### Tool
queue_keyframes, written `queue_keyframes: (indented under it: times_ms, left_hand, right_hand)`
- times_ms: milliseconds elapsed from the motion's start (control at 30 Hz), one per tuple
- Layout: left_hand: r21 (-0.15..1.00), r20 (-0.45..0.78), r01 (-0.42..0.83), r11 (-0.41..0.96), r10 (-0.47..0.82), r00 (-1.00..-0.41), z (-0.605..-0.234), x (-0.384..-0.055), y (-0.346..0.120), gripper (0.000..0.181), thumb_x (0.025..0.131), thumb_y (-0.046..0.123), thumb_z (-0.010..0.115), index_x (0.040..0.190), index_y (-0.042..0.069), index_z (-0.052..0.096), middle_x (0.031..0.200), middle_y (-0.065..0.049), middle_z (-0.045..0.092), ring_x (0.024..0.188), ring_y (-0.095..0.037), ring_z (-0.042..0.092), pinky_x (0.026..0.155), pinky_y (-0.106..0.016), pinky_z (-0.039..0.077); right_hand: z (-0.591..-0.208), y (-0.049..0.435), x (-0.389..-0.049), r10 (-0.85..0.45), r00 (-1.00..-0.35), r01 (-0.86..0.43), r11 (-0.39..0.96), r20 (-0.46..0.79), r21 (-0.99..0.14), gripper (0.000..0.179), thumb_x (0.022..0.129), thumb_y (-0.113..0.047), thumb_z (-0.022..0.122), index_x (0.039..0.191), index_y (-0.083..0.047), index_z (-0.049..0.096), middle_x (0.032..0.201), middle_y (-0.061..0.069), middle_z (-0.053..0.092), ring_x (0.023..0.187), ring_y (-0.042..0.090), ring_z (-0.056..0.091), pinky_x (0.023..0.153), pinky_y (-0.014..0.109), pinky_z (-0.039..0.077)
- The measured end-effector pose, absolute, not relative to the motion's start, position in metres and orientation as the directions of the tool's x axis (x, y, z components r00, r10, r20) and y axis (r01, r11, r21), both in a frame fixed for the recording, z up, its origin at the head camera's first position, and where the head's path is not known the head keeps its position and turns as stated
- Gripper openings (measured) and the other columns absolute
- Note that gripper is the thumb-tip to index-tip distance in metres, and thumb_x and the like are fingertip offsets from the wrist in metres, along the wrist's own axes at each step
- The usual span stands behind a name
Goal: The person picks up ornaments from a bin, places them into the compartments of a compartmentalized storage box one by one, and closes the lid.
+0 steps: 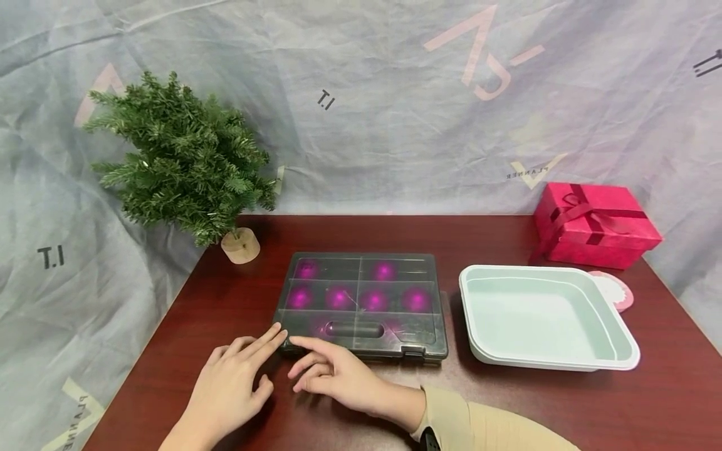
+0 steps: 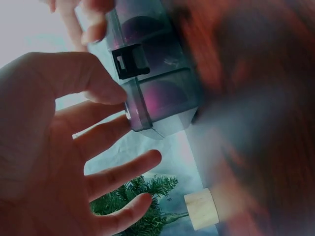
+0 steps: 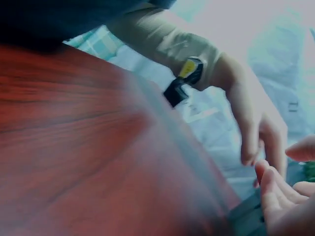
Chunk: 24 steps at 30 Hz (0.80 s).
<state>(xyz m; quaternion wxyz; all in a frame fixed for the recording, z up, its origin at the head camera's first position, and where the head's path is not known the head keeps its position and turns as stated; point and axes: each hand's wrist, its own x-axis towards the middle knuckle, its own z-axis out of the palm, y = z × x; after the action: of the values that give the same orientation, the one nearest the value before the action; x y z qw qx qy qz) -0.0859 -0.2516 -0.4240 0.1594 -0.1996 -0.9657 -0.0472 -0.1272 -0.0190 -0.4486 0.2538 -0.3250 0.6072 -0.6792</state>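
Observation:
A dark see-through compartment case [image 1: 361, 338] lies on the table with its lid down. Several round magenta spots show through it. My left hand [image 1: 228, 382] reaches the front left corner, its straight fingertips right at the edge. Just beside it, my right hand [image 1: 344, 379] hovers at the front side, index finger stretched toward the same corner and the other fingers loosely bent, holding nothing. In the left wrist view, the left hand's spread fingers [image 2: 123, 169] stand by the case end, the thumb overlapping its corner near a black latch [image 2: 130, 61].
A pale green tray [image 1: 555, 362] stands to the right of the case. Behind it are a red gift box [image 1: 598, 244] with a ribbon and a flat pink and white round item [image 1: 620, 293]. A small artificial tree [image 1: 192, 163] on a wooden base stands back left.

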Motion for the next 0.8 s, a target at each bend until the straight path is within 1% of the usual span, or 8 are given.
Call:
queue_keyframes:
  times_ms: [67,133,200,267,333,400,567,800]
  left_hand:
    - [0.019,0.338,0.403,0.915,0.374,-0.864,-0.424,-0.086,-0.252,0.071,0.071,0.016,0.072,0.141,0.018,0.064,0.145,0.005,0.058,0.108,-0.021,0.061,0.086,-0.051,0.047]
    - [0.015,0.347,0.409,0.913,0.379,-0.858,-0.424,-0.086,-0.251,0.070,0.071,0.016,0.071,0.141,0.018,0.065,0.144,0.005,0.059,0.107,-0.021,0.061,0.085,-0.051,0.047]
    - [0.013,0.353,0.411,0.911,0.381,-0.855,-0.424,-0.087,-0.251,0.069,0.071,0.016,0.071,0.140,0.018,0.066,0.144,0.005,0.060,0.107,-0.021,0.061,0.086,-0.051,0.047]
    - [0.010,0.355,0.413,0.911,0.383,-0.853,-0.423,-0.087,-0.251,0.068,0.071,0.016,0.070,0.140,0.018,0.066,0.144,0.006,0.060,0.107,-0.021,0.061,0.086,-0.051,0.047]
    - [0.008,0.355,0.412,0.911,0.382,-0.853,-0.422,-0.087,-0.251,0.068,0.071,0.016,0.070,0.139,0.018,0.067,0.143,0.006,0.060,0.107,-0.021,0.061,0.085,-0.050,0.047]
    - [0.005,0.355,0.407,0.914,0.378,-0.855,-0.422,-0.087,-0.250,0.068,0.071,0.016,0.071,0.138,0.018,0.067,0.142,0.007,0.061,0.107,-0.021,0.061,0.083,-0.049,0.046]
    - [0.004,0.349,0.396,0.918,0.370,-0.861,-0.421,-0.087,-0.250,0.067,0.070,0.016,0.069,0.137,0.020,0.068,0.142,0.007,0.061,0.102,-0.019,0.060,0.077,-0.043,0.041]
    - [0.009,0.361,0.402,0.916,0.372,-0.855,-0.420,-0.088,-0.248,0.067,0.069,0.015,0.069,0.136,0.019,0.069,0.141,0.006,0.062,0.099,-0.018,0.060,0.074,-0.041,0.039]
  right_hand:
    - [-0.444,-0.022,-0.131,-0.712,-0.652,-0.260,-0.110,0.259,-0.959,0.056,0.096,0.006,0.063,0.149,0.000,0.047,0.115,0.020,0.068,0.096,0.009,0.070,0.083,0.024,0.055]
    - [-0.442,-0.024,-0.136,-0.685,-0.602,-0.538,-0.030,0.410,-0.842,0.044,0.095,0.002,0.067,0.138,0.000,0.058,0.112,0.015,0.069,0.097,0.007,0.068,0.087,0.022,0.053]
    - [-0.440,-0.026,-0.140,-0.655,-0.522,-0.785,0.118,0.547,-0.608,0.033,0.093,-0.004,0.073,0.125,-0.004,0.066,0.110,0.007,0.068,0.098,0.007,0.065,0.088,0.020,0.052]
    - [-0.441,-0.028,-0.145,-0.642,-0.440,-0.896,0.267,0.628,-0.355,0.027,0.090,-0.012,0.079,0.115,-0.007,0.070,0.110,0.002,0.066,0.100,0.010,0.063,0.090,0.021,0.050]
    - [-0.442,-0.031,-0.150,-0.642,-0.401,-0.905,0.390,0.653,-0.172,0.028,0.087,-0.021,0.083,0.111,-0.010,0.071,0.110,0.000,0.064,0.102,0.014,0.061,0.091,0.023,0.050]
    - [-0.444,-0.033,-0.153,-0.655,-0.406,-0.882,0.464,0.637,-0.085,0.030,0.085,-0.026,0.084,0.108,-0.012,0.072,0.109,-0.001,0.063,0.100,0.015,0.058,0.087,0.024,0.050]
    - [-0.448,-0.035,-0.157,-0.672,-0.457,-0.848,0.527,0.583,-0.057,0.024,0.087,-0.029,0.083,0.103,-0.014,0.074,0.102,-0.004,0.061,0.094,0.013,0.055,0.078,0.025,0.049]
    - [-0.447,-0.037,-0.155,-0.651,-0.496,-0.829,0.553,0.575,-0.089,0.020,0.085,-0.026,0.083,0.099,-0.014,0.074,0.099,-0.004,0.060,0.092,0.014,0.055,0.078,0.025,0.049]
